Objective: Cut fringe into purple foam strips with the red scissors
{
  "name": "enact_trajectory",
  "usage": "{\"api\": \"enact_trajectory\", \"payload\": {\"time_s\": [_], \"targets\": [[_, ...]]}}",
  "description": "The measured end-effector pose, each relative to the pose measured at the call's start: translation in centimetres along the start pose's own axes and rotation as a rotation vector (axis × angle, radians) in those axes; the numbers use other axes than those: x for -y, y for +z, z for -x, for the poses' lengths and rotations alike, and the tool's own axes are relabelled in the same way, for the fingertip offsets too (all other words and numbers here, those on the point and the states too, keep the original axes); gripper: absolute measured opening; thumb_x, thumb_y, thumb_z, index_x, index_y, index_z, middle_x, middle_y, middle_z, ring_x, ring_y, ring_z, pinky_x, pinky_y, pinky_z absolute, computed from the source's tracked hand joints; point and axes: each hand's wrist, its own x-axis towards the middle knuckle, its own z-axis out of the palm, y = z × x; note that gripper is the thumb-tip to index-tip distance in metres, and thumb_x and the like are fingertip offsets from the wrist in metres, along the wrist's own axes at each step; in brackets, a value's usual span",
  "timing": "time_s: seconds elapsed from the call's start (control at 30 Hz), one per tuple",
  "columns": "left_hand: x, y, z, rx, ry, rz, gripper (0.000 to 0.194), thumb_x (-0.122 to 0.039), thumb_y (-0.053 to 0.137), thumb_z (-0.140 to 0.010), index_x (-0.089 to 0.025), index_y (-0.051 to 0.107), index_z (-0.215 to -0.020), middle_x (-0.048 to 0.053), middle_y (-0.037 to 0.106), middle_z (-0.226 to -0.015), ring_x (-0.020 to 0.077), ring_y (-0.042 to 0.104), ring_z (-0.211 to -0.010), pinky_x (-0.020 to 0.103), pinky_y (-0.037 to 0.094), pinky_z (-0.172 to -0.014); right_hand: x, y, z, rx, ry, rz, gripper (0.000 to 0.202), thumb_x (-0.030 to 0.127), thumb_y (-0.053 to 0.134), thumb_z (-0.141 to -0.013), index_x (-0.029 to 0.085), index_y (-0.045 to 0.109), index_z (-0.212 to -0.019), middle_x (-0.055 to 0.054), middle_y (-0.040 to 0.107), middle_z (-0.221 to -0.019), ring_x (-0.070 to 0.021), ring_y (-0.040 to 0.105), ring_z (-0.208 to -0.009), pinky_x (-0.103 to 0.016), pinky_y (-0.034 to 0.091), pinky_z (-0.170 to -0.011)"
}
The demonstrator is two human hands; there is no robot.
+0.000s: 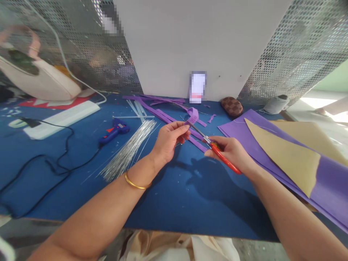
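Observation:
My left hand (pixel 169 140), with a gold bangle at the wrist, pinches a small purple strip (pixel 193 115) between thumb and fingertips. The strip curls up behind the fingers. In my right hand (pixel 231 150) is a pair of red-handled scissors (pixel 223 159), their blades reaching to the strip at my left fingertips. Whether the blades are fully closed is too small to tell. More long purple strips (pixel 159 113) lie on the blue table behind and beneath both hands. A bundle of thin silver wires (pixel 130 150) lies left of my left hand.
A blue glue gun (pixel 115 130) with a black cord and a white power strip (pixel 63 119) lie at left, near a pale handbag (pixel 49 78). A phone (pixel 198 87) leans on the back panel beside a checkered pouch (pixel 232 107). Purple sheets (pixel 333 177) and tan paper (pixel 288 154) cover the right side.

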Motion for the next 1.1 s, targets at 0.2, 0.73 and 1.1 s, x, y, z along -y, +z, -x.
{"api": "enact_trajectory", "payload": {"time_s": [0.2, 0.73, 1.1], "targets": [[0.1, 0.1, 0.0, -0.041, 0.119, -0.097, 0.012, -0.029, 0.073, -0.073, -0.018, 0.069, -0.074, 0.000, 0.063, -0.064, 0.0109, 0.056, -0.059, 0.024, 0.038, -0.055, 0.2, 0.2, 0.3, -0.032, -0.023, 0.081, 0.060, 0.052, 0.075, -0.068, 0.019, 0.067, -0.117, 0.004, 0.049, -0.066, -0.0126, 0.038, -0.059, -0.025, 0.036, -0.054], [0.4, 0.0, 0.0, -0.027, 0.111, -0.096, 0.013, -0.030, 0.073, -0.075, -0.017, 0.069, -0.075, 0.000, 0.063, -0.065, 0.0105, 0.056, -0.060, 0.024, 0.038, -0.056, 0.9, 0.4, 0.5, -0.037, -0.014, 0.119, 0.059, 0.052, 0.076, -0.069, 0.018, 0.067, -0.117, 0.003, 0.053, -0.067, -0.0120, 0.039, -0.059, -0.023, 0.035, -0.052], [0.3, 0.0, 0.0, -0.022, 0.102, -0.064, 0.010, -0.026, 0.073, -0.075, -0.017, 0.068, -0.074, 0.000, 0.063, -0.063, 0.0102, 0.056, -0.058, 0.023, 0.039, -0.054, 0.9, 0.2, 0.5, -0.033, 0.011, 0.054, 0.056, 0.045, 0.078, -0.067, 0.019, 0.068, -0.116, 0.005, 0.049, -0.064, -0.0115, 0.037, -0.058, -0.023, 0.035, -0.052]]}}
